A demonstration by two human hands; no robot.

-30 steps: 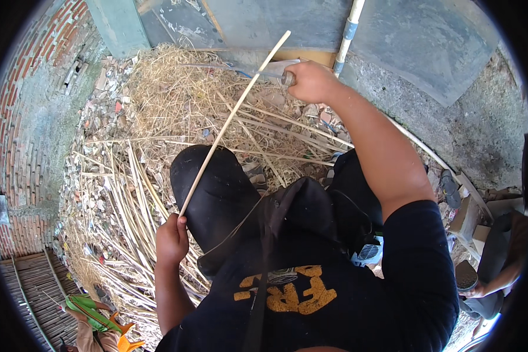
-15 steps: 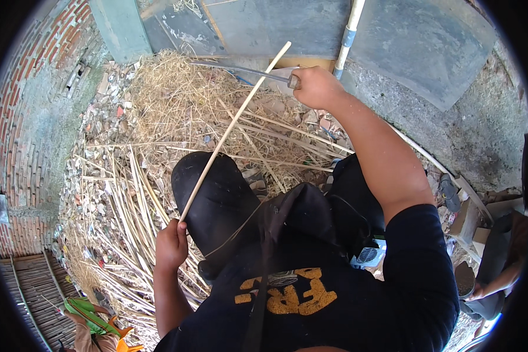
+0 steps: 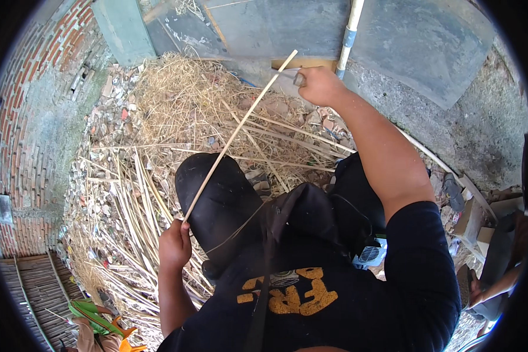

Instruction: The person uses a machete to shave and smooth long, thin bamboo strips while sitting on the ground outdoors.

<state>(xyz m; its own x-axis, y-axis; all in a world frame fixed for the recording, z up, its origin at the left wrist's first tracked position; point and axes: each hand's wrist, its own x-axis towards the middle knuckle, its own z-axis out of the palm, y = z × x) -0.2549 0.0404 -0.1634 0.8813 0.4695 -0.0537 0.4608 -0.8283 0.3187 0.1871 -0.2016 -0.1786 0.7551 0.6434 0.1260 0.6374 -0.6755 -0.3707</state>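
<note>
Head view: the left hand [image 3: 175, 245] is closed around the near end of 1 long pale cane strip [image 3: 238, 131], which runs diagonally up to the far right across a black-clad knee [image 3: 220, 202]. The right hand [image 3: 319, 85], arm stretched far, is clenched on a small knife [image 3: 287, 78] touching the strip's far end. Dry straw and cut canes [image 3: 158, 129] cover the rubble on the left.
</note>
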